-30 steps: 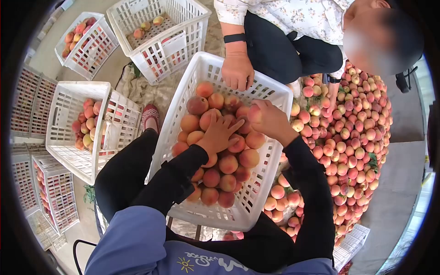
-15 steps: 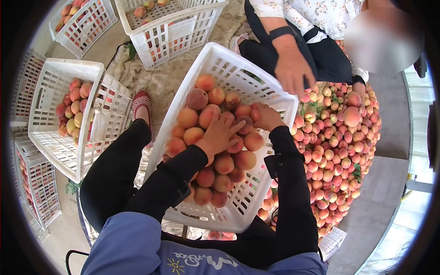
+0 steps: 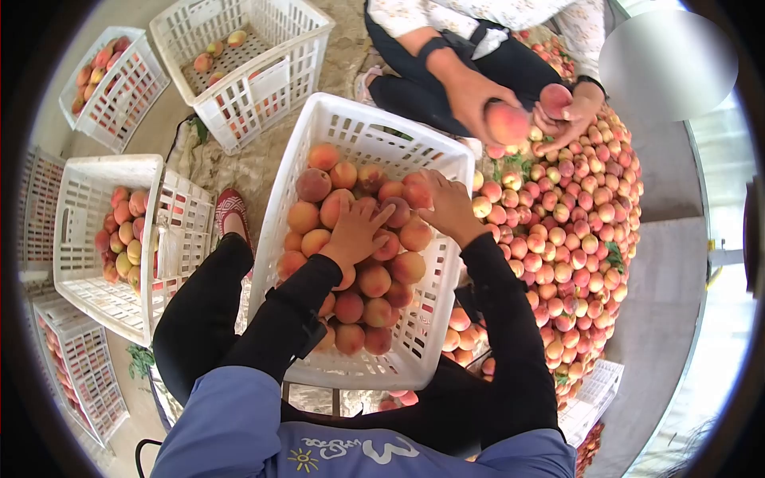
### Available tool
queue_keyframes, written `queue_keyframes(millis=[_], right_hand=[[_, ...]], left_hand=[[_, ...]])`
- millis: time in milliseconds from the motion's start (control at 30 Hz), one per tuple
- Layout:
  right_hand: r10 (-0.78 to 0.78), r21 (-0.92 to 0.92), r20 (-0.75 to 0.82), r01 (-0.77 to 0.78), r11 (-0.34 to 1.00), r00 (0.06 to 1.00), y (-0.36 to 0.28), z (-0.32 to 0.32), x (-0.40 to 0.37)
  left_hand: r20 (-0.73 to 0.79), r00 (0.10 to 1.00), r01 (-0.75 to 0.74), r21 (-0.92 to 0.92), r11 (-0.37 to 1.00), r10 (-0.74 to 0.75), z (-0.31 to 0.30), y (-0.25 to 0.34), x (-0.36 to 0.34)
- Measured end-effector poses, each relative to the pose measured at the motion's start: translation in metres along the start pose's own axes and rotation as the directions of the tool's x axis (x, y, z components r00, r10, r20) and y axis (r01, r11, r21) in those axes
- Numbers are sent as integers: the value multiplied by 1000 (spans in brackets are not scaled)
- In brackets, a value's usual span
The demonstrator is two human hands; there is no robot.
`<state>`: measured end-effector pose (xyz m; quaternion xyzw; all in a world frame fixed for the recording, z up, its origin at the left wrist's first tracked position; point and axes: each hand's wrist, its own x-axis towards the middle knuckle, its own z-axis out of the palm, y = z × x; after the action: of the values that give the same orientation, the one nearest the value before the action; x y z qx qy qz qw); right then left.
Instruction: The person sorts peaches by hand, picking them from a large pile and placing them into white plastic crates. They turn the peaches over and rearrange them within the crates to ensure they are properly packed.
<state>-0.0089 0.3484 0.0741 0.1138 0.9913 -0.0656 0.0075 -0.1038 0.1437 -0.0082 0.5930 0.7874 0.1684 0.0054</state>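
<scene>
A white plastic crate [image 3: 319, 374] in front of me holds a layer of peaches [image 3: 348, 307]. My left hand [image 3: 355, 233] lies over the middle of them, its fingers spread across several fruits. Along the crate's right side, my right hand [image 3: 450, 207] has its fingers and thumb around a reddish peach [image 3: 416, 191] at the edge of the layer. A dark red peach [image 3: 395, 212] sits between my two hands. Part of the fruit is hidden under my left hand and forearm.
A big heap of peaches [image 3: 570, 263] spreads on the right. Across from me, a seated person holds a peach in each hand [image 3: 470, 99]. More white crates with peaches stand at left: one near my foot [image 3: 107, 171], another farther back [image 3: 239, 103]. A printed sheet [image 3: 591, 398] lies lower right.
My view has shifted, with the crate now farther left. My right hand's fingers have come round a peach; my left stays spread. The other person's hands have come together, each holding a peach.
</scene>
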Motion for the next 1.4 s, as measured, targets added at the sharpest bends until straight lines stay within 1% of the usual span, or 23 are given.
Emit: queue_keyframes(millis=[100,233,333,433,467,533,567,667,833,933,967,1000,1033,1100,1133,1167,1200,1233,1267,1300,1333,1367,1400], right_hand=[[16,222,-124,12,975,992,-21,-71,-72],[313,322,-139,-256,911,939,-5,-93,-215],[722,391,14,-669,632,691,-4,-43,-345],[929,542,105,-804,247,356,-51,39,-451],[949,650,42,-730,212,313,-77,70,-475],[966,817,193,-574,-62,171,-125,135,-503],[945,743,230,-669,-17,231,-138,160,-519],[957,737,229,-675,-50,179,-140,166,-496],[990,733,-126,-678,50,-62,-14,165,-477],[903,535,-402,-839,98,-151,80,180,-493],[888,520,-411,-853,43,-206,101,170,-492],[901,474,-315,-872,-123,-299,118,165,-491],[905,490,-290,-861,-138,-311,141,184,-502],[974,182,-54,-961,-207,-220,164,190,-501],[993,-83,-30,-989,-120,-117,208,271,-552],[978,79,80,-977,-197,-191,196,222,-537],[913,-303,-296,-934,189,280,222,294,-584],[967,447,38,-861,-243,-253,202,221,-539],[941,757,313,-565,-328,-127,202,210,-539],[981,772,90,-610,-178,-171,165,160,-494],[967,937,14,-334,-101,-255,159,183,-496],[961,876,33,-455,-161,-276,144,152,-481],[968,977,189,-64,-202,-163,141,163,-495]], left_hand=[[26,999,-18,3,1000,18,3,-1,1],[35,998,-53,57,997,51,2,-2,3],[23,997,-73,142,987,70,8,-5,5],[100,991,-113,219,969,93,16,-13,7],[125,979,-183,207,961,160,18,-13,7],[130,979,-186,267,946,156,15,-12,9],[125,982,-172,302,938,140,13,-14,9],[198,969,-200,271,942,148,-1,-7,8],[246,947,-256,188,948,207,0,3,20],[248,941,-275,158,948,231,1,3,21],[250,941,-272,155,950,229,1,3,21],[250,942,-268,153,951,225,1,4,20],[250,944,-260,153,953,217,1,4,20],[247,951,-229,168,959,184,-1,4,18],[240,959,-199,190,961,152,-2,4,17],[227,968,-157,225,962,105,-5,5,15],[222,971,-142,218,966,93,-10,7,13],[210,974,-126,215,968,80,-9,13,17],[193,978,-116,219,969,74,-9,12,15],[171,983,-111,217,970,74,-7,11,14],[163,984,-105,230,968,68,-7,11,14],[158,985,-108,231,967,72,-8,11,13],[125,992,-65,258,964,34,-7,9,12]])
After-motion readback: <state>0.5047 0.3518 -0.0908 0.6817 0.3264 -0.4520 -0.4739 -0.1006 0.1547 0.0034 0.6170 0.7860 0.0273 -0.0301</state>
